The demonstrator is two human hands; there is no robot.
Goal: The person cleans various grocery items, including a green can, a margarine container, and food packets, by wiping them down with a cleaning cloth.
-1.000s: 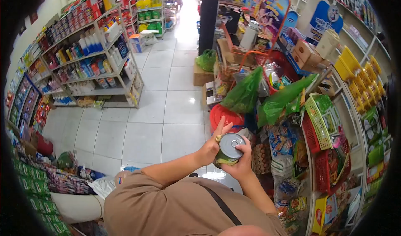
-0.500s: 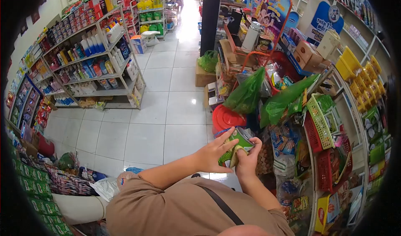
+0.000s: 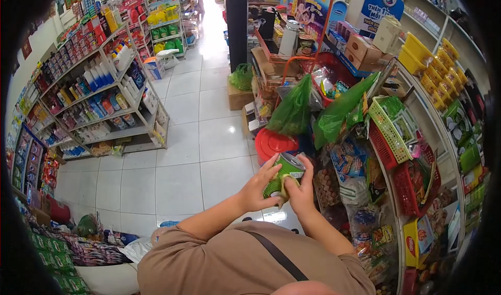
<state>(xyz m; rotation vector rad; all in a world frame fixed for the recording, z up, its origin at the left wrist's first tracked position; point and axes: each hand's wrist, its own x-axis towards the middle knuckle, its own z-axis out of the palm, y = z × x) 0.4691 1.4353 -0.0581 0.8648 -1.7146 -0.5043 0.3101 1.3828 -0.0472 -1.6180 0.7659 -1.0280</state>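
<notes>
A green tin can (image 3: 286,169) with a silver end is tilted between my two hands in front of my chest. My left hand (image 3: 257,189) is closed around its left side, fingers over the label. My right hand (image 3: 301,191) grips the right side, its thumb pressing a yellowish cloth (image 3: 284,186) against the can. Part of the cloth hangs below the can. Just beyond the can stands a red plastic lid or tub (image 3: 272,142).
Shelves of bottles (image 3: 107,99) stand at left across the tiled floor (image 3: 182,133). To my right, a rack holds a yellow basket (image 3: 389,133), a red basket (image 3: 409,190) and packets. Green plastic bags (image 3: 292,110) hang ahead. Egg trays (image 3: 327,188) sit beside my right hand.
The can has been turned in my hands, showing a white label patch near its silver end. My view has swung a little to the right, shifting the shelves leftward.
</notes>
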